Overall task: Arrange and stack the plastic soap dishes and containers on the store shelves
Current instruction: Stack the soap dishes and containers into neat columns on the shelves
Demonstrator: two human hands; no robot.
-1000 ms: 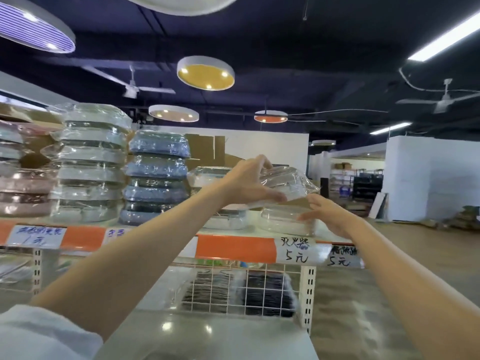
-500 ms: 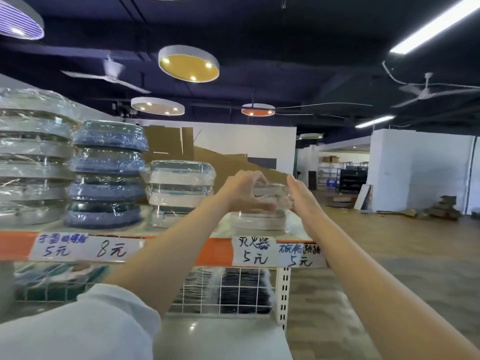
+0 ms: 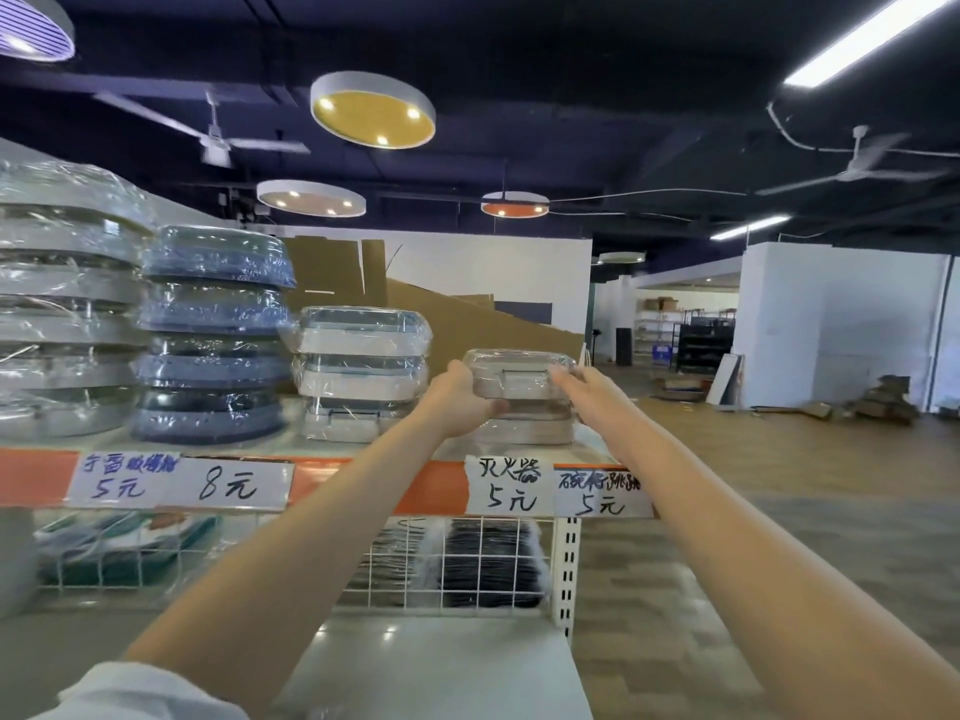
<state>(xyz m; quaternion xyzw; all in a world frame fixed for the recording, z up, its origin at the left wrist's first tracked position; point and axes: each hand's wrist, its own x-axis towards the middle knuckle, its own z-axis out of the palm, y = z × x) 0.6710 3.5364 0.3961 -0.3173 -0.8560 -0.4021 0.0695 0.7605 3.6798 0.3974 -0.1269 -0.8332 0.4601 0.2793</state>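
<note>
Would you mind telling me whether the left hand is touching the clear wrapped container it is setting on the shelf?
Touching: the head view shows the left hand gripping the container's left end.

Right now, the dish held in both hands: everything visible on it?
The held soap dish is a rounded-rectangular pale plastic container sealed in glossy clear wrap, with a raised latch-like tab on its near face. It sits level, on or just above a similar wrapped dish at the right end of the top shelf. The left hand grips its left end and the right hand its right end. The stack of white dishes stands apart on its left.
</note>
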